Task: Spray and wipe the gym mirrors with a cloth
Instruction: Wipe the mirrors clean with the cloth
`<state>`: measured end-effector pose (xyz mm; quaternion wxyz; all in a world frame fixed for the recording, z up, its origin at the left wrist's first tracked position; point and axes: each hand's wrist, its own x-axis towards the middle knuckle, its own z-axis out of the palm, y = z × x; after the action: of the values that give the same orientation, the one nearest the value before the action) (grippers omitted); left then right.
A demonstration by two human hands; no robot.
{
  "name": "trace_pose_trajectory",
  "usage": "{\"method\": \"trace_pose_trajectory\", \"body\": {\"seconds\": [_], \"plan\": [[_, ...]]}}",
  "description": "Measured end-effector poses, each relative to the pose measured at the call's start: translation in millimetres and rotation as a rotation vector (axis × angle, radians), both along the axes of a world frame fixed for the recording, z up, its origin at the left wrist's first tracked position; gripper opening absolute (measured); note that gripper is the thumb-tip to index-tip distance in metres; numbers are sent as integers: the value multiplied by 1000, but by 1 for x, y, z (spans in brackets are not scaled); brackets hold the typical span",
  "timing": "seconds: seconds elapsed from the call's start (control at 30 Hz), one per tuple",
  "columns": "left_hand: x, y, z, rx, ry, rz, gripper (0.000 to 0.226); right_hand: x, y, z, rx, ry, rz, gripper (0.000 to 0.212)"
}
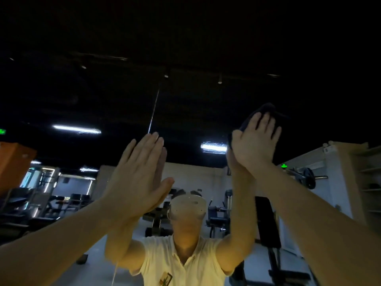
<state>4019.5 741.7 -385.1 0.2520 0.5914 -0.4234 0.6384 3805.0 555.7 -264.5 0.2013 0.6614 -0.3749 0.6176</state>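
Both bare arms reach up and away from the near corners, the left forearm (61, 240) rising from the lower left, the right forearm (309, 205) from the lower right. The left hand (140, 172) is flat, back toward the camera, fingers straight and together, thumb spread to the right. The right hand (254, 141) is higher and well apart from it, also flat, fingers straight and slightly fanned, pressing a dark cloth (266, 108) that shows past its blurred fingertips
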Motion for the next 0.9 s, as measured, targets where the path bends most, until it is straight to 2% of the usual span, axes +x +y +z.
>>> {"method": "trace_pose_trajectory", "body": {"seconds": [0.07,0.17,0.23,0.3,0.5,0.7,0.8,0.9], "plan": [[-15,-15,10,-6,22,10,89,20,23,-7,-88,96,22,77],[-29,-33,15,-62,42,-16,75,50,45,-30,-355,383,93,72],[-36,-44,12,-93,19,-44,68,50,40,-34,-450,470,123,66],[-42,-54,9,-89,19,-41,70,36,24,-30,-464,454,115,66],[-54,-83,1,-70,103,-5,90,-34,-42,-21,-333,279,17,69],[-55,-86,-2,-91,110,-5,91,-102,-100,-33,-141,51,-55,77],[-56,-84,0,-68,116,0,92,-101,-98,-40,-32,-28,-51,79],[-55,-75,1,-39,128,-10,93,-74,-69,-51,-34,23,-31,79]]}}
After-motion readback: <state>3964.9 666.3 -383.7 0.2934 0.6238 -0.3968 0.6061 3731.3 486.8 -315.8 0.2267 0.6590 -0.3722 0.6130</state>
